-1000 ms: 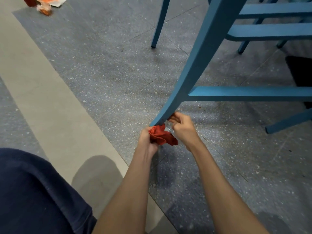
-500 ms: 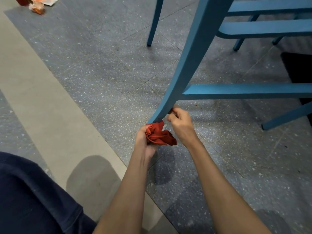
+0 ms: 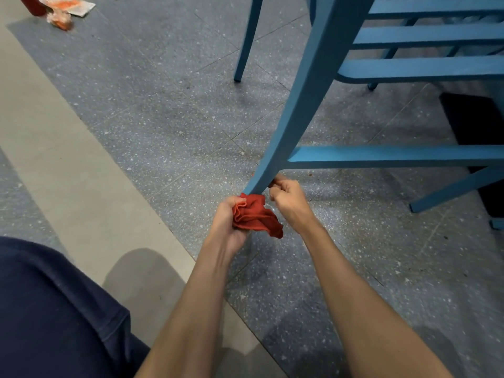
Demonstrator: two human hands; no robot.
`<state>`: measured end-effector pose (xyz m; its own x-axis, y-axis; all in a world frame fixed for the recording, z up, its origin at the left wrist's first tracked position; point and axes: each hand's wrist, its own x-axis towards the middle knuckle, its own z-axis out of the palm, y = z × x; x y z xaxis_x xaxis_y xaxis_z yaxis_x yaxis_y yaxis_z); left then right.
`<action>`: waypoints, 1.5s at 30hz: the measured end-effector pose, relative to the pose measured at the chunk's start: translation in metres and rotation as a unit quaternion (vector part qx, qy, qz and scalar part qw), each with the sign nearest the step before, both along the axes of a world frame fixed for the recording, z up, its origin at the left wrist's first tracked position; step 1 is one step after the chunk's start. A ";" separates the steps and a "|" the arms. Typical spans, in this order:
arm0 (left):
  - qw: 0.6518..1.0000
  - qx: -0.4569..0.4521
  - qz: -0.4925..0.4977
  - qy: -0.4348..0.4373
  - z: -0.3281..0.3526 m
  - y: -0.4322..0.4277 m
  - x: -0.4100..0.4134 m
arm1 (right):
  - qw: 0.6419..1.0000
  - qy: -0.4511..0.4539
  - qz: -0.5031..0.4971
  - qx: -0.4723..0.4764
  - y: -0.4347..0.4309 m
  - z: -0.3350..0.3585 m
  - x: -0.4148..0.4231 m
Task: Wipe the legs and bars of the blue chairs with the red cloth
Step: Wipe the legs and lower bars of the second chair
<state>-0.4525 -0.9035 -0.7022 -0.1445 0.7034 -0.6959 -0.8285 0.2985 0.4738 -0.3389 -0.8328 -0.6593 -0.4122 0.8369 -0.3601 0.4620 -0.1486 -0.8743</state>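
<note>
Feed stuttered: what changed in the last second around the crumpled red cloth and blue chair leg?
Nothing visibly moved or was let go. The left hand still grips the crumpled red cloth at the foot of the blue chair leg; the right hand still pinches its other end.

Down at the foot of the blue chair's leg [image 3: 300, 105], the left hand [image 3: 226, 223] grips the bunched red cloth [image 3: 255, 216] against the leg's base. The right hand [image 3: 290, 199], fingers curled, pinches another end of the cloth just behind the leg, below the low bar [image 3: 395, 156]. Orange litter [image 3: 58, 20] lies well apart on the speckled floor [image 3: 163, 118].
</note>
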 end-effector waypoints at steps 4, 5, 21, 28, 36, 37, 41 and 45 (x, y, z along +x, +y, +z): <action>0.999 -0.039 -0.002 0.012 -0.001 0.001 0.002 | 1.000 -0.010 -0.024 -0.017 0.002 0.001 -0.006; 0.999 -0.052 0.009 0.010 -0.002 0.002 0.002 | 0.999 -0.013 -0.024 -0.021 0.002 0.001 -0.006; 0.999 -0.028 -0.022 0.009 0.034 0.005 0.004 | 0.998 -0.027 0.049 -0.011 0.003 0.027 0.016; 0.995 -0.096 -0.006 0.023 0.031 0.018 0.001 | 0.999 0.009 0.039 -0.015 -0.006 0.029 0.010; 0.997 -0.017 -0.064 0.027 0.062 0.012 -0.002 | 0.999 0.033 0.000 -0.038 -0.013 0.024 0.016; 0.996 -0.019 -0.078 0.047 0.066 0.007 -0.005 | 0.999 0.031 -0.003 -0.038 -0.012 0.023 0.016; 0.985 -0.090 -0.023 0.146 0.057 -0.014 -0.021 | 0.998 0.023 -0.041 -0.030 -0.013 0.023 0.018; 0.966 -0.150 -0.011 0.210 0.033 -0.010 -0.024 | 0.998 0.019 -0.054 -0.031 -0.015 0.018 0.011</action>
